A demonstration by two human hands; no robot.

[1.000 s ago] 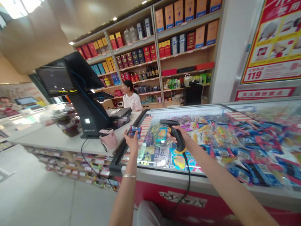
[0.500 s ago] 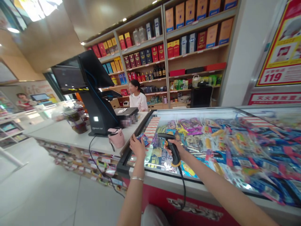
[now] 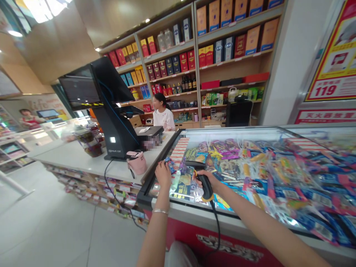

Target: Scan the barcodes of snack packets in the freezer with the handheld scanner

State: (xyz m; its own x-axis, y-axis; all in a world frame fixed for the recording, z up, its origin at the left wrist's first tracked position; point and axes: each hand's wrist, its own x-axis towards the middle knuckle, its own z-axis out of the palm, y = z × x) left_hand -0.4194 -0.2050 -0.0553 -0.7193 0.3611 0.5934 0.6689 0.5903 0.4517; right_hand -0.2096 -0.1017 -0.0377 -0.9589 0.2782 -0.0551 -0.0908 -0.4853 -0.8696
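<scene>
At the far left, saw a white rack point(image 3: 11, 157) near a pale counter point(image 3: 69, 159). On this counter, noticed stacked clear tubs point(image 3: 93, 148) with dark contents, just beside a black cash register point(image 3: 119, 137). Near the counter's right edge, found a pink cup point(image 3: 137, 163) with a dark strap. Behind, saw a person point(image 3: 164, 118) in a white shirt, in front of shelves point(image 3: 236, 70) with many boxes and bottles. Near the middle, saw the left hand point(image 3: 163, 175) over the left end of the freezer point(image 3: 194, 213), with fingers bent around a small blue packet point(image 3: 171, 166), partly covered by them. Could not read its print. Just to the right, apart from the packet, saw a black and yellow scanner point(image 3: 206, 187), gripped by its handle in the right hand point(image 3: 213, 179). From its bottom, noticed a black cable point(image 3: 218, 222) hanging before the red freezer front. Farther right, saw colourful packs point(image 3: 286, 193) inside the freezer. At the far right, noticed a red and yellow poster point(image 3: 333, 79) with the number 119.
</scene>
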